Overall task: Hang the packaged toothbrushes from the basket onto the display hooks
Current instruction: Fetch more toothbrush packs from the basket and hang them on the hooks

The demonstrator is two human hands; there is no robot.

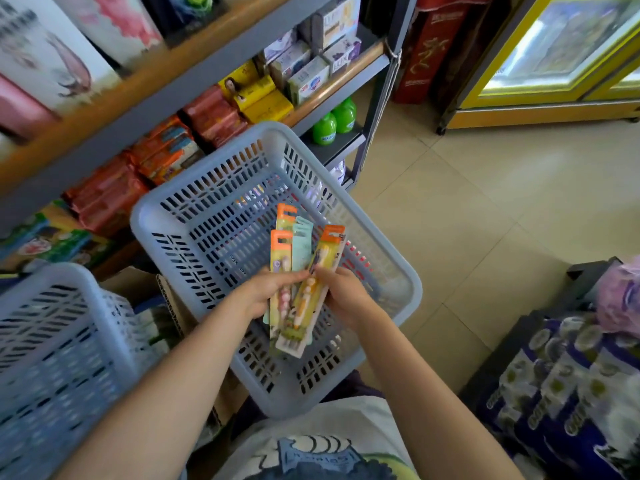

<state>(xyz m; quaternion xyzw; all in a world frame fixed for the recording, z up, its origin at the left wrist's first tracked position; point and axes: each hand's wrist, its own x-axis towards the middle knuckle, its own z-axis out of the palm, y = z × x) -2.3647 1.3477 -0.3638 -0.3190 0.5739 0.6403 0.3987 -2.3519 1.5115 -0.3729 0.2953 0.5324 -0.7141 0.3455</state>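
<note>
A grey-blue slotted plastic basket (pixel 214 216) sits tilted in front of me, below the shelves. Over its inside I hold a fanned bunch of packaged toothbrushes (pixel 294 251), with orange and mint-green card tops pointing away from me. My left hand (pixel 263 292) grips the bunch from the left, thumb across the front. My right hand (pixel 341 289) pinches the rightmost pack from the right side. The basket's floor shows bare under the packs. No display hooks are in view.
A second grey basket (pixel 59 341) stands at lower left beside a cardboard box (pixel 173 306). Shelves (pixel 194 81) of soap boxes and packets rise at the upper left. Tiled floor (pixel 485 209) lies to the right, a yellow-framed freezer (pixel 554 64) behind it, wrapped goods (pixel 571 375) at lower right.
</note>
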